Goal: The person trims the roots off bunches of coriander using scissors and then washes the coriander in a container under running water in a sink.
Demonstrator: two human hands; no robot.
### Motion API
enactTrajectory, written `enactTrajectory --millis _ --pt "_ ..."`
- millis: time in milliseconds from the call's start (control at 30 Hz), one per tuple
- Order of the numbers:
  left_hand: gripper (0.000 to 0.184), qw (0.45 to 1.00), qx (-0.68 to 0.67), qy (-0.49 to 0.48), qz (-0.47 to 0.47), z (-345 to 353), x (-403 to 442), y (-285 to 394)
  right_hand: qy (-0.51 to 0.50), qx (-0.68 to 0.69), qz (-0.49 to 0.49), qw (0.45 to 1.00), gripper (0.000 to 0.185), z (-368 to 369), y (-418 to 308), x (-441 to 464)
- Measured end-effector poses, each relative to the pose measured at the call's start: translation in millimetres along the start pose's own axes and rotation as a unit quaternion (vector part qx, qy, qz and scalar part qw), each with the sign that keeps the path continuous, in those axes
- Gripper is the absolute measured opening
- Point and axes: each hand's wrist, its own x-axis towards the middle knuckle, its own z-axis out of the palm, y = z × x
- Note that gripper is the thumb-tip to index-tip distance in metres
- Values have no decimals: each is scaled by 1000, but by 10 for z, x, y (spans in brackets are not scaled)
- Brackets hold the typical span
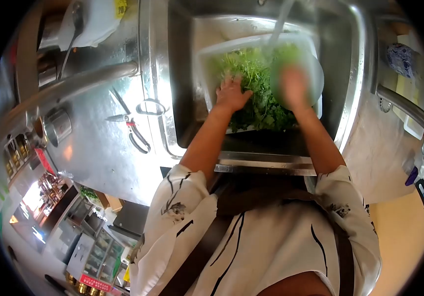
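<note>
A pale rectangular tub (310, 45) sits inside the metal sink (182, 74), full of leafy green herbs (258, 96) that look like cilantro. My left hand (232, 93) rests on the herbs at their left side, fingers spread, holding nothing. On the right, my right hand (294, 84) is smeared by motion over a round, pale, bowl-like thing (316, 74) with green in it. Whether those fingers grip its edge or only lie inside cannot be made out. From the top, a stream of water (282, 22) runs down into the tub.
Left of the sink, red-and-black-handled scissors (132, 126) lie open on the steel counter (98, 163). A metal cup (58, 127) and a spoon (76, 27) on white plastic are farther left. Metal rails (404, 106) flank the sink on both sides.
</note>
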Motion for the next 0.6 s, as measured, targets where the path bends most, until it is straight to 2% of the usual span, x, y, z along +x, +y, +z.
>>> enactTrajectory --millis 100,133,167,200,233,333,400,533,567,600 --pt "69 998 -51 9 44 -67 -151 -251 104 33 -19 994 10 -236 54 -26" --pt "65 993 -106 13 57 -94 -254 -316 105 31 -19 994 10 -329 16 -18" --pt "62 984 -162 16 69 -107 -358 -364 78 100 18 992 9 -422 -18 -11" --pt "62 984 -162 16 71 -133 -446 -390 51 168 55 983 9 -495 -58 0" --pt "59 983 -175 12 56 -168 -526 -409 52 167 54 983 9 -530 -88 13" --pt "56 982 -181 19 45 -186 -697 -457 53 140 35 988 14 -512 -180 40" --pt "55 983 -173 32 52 -209 -805 -483 76 215 -43 973 23 -477 -273 71" --pt "53 980 -186 47 55 -212 -965 -567 46 199 -32 978 33 -698 -459 130" --pt "52 978 -186 65 66 -196 -992 -605 -17 347 78 934 36 -779 -450 161" --pt "52 978 -184 65 71 -195 -1030 -632 -77 482 186 853 38 -830 -423 152"
